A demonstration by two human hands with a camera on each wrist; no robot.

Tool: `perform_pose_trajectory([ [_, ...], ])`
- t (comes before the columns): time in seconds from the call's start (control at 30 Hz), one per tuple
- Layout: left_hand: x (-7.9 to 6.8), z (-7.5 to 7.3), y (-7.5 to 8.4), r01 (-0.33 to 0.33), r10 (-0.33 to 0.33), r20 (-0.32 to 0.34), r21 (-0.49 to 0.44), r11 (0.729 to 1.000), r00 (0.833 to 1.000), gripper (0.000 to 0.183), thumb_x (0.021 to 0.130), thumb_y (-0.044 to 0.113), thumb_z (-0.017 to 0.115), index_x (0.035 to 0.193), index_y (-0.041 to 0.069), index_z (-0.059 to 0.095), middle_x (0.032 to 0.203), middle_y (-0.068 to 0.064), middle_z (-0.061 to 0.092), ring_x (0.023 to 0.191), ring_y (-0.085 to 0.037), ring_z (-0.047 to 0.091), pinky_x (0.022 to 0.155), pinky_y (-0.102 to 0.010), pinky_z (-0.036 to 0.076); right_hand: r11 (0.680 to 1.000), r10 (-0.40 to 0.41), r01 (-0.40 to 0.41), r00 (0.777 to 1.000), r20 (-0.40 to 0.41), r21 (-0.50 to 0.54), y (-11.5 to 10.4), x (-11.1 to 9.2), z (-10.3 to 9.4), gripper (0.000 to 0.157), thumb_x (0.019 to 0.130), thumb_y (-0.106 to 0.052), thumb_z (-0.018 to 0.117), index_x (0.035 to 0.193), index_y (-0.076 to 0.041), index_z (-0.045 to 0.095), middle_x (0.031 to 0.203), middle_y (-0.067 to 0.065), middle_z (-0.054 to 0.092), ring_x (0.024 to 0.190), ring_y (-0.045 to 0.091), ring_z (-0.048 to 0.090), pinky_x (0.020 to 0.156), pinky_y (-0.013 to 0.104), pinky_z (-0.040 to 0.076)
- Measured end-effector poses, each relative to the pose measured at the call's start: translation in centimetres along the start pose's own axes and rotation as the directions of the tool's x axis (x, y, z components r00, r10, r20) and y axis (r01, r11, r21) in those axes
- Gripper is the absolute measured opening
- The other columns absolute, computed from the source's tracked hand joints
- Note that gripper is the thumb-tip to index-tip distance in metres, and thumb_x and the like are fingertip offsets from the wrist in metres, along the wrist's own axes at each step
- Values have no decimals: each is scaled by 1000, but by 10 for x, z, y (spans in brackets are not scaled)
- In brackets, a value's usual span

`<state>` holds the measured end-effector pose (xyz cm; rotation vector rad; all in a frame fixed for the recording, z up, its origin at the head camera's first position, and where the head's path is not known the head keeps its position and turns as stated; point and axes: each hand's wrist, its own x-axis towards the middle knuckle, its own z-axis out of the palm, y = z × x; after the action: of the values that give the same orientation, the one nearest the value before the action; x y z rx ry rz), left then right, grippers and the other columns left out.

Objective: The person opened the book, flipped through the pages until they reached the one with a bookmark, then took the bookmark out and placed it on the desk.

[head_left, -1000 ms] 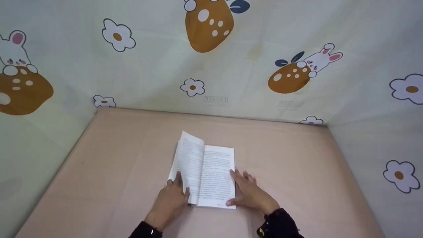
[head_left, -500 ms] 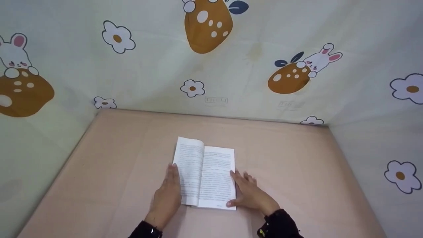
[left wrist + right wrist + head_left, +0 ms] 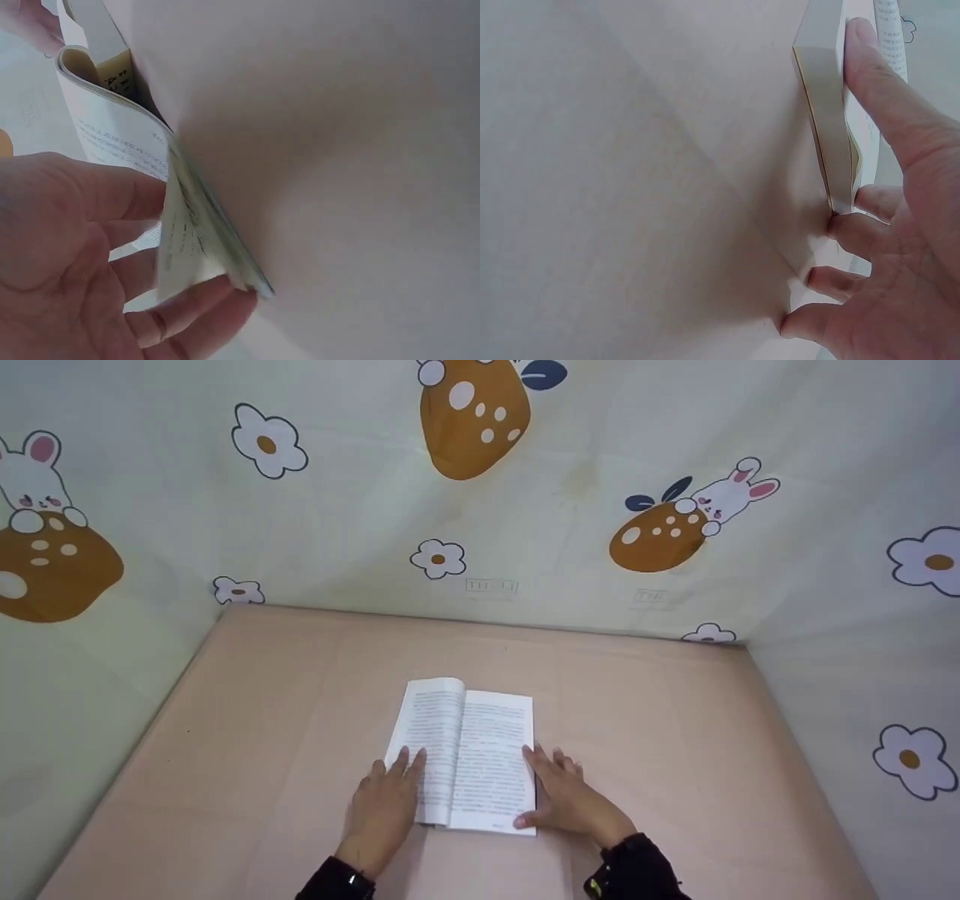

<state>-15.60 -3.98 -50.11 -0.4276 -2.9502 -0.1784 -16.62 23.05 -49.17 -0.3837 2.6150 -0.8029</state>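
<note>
An open paperback book (image 3: pixel 491 765) lies on the table, with printed pages on both sides and its left leaves curving up near the spine. My left hand (image 3: pixel 384 810) rests on the lower left page, fingers extended over its outer edge. In the left wrist view, a loose page (image 3: pixel 184 251) stands partly raised by the fingers (image 3: pixel 206 304). On the other side, my right hand (image 3: pixel 574 806) presses the right page with thumb and index fingertip. Its other fingertips touch the table beside the thick page block (image 3: pixel 825 97), seen in the right wrist view.
The pinkish-beige tabletop (image 3: pixel 645 720) spreads around the book. Pale cloth walls (image 3: pixel 337 510) printed with rabbits, flowers and brown strawberry shapes enclose it at the back and both sides. Dark sleeves (image 3: pixel 637 870) cover the wrists.
The left leaf, raised one second ago, has come down flat on the left side. My left hand slid to the page's outer edge, then onto the page. The right hand stayed put.
</note>
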Motion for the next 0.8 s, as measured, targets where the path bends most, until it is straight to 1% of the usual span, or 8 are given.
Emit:
perform_pose_trajectory([
  [0.1, 1, -3, 3, -8, 8, 18, -12, 1000, 1000, 44, 89, 24, 60, 127, 2, 56, 126, -21, 57, 102, -36, 55, 75, -40, 51, 1000, 6, -6, 1000, 0, 5, 0, 0, 0, 110, 66, -49, 75, 148, -3, 18, 152, 24, 15, 138, 51, 5, 109, 66, 2],
  [0.17, 3, -7, 7, -6, 7, 36, -39, 999, 999, 52, 90, 35, 57, 124, -4, 55, 124, -26, 56, 114, -43, 50, 88, -49, 47, 1000, 9, -9, 1000, 1, 10, -1, 0, 0, 110, 66, -50, 76, 148, -3, 18, 153, 24, 14, 138, 51, 5, 109, 65, 1],
  [0.23, 4, -8, 11, 8, -4, 56, -80, 997, 998, 61, 90, 42, 55, 123, -9, 53, 124, -31, 54, 116, -44, 48, 92, -49, 45, 1000, 5, -5, 1000, 0, 11, -1, 0, 0, 111, 66, -49, 76, 148, -4, 18, 153, 24, 15, 138, 51, 5, 109, 65, 1],
  [0.37, 8, -4, 19, 36, -28, 75, -102, 994, 997, 85, 82, 56, 58, 121, -19, 49, 123, -38, 50, 113, -43, 50, 88, -45, 49, 1000, -1, 1, 1000, 1, -6, 0, 0, 1, 110, 66, -50, 75, 148, -3, 18, 153, 23, 15, 138, 51, 6, 109, 65, 3],
  [0.43, 8, -1, 24, 48, -42, 89, -68, 997, 995, 96, 77, 63, 59, 122, -20, 46, 123, -40, 48, 111, -43, 51, 85, -42, 51, 1000, 4, -4, 1000, 4, -12, 0, 0, 1, 110, 66, -50, 75, 148, -4, 18, 153, 23, 15, 138, 51, 6, 109, 65, 4],
  [0.5, 9, 1, 28, 48, -48, 96, 1, 999, 994, 102, 73, 68, 58, 124, -19, 45, 123, -40, 48, 109, -43, 52, 82, -40, 53, 1000, 10, -10, 1000, 12, -14, 0, -1, 0, 110, 66, -51, 75, 148, -4, 18, 153, 22, 14, 138, 50, 6, 110, 65, 3],
  [0.7, 12, 2, 37, 31, -46, 76, 186, 982, 996, 111, 66, 81, 51, 136, -6, 41, 127, -36, 48, 95, -43, 60, 73, -38, 56, 1000, -12, 12, 1000, 17, -1, 1, 0, -1, 111, 66, -52, 76, 148, -3, 19, 153, 22, 13, 137, 52, 4, 108, 67, 2],
  [0.8, 13, 3, 41, 6, -29, 94, 230, 973, 995, 108, 65, 84, 46, 142, 8, 38, 136, -31, 43, 85, -43, 62, 68, -40, 55, 1000, -26, 26, 999, 18, -2, 2, 0, -1, 111, 65, -51, 77, 147, -2, 20, 153, 23, 12, 136, 54, 4, 107, 68, 3],
])
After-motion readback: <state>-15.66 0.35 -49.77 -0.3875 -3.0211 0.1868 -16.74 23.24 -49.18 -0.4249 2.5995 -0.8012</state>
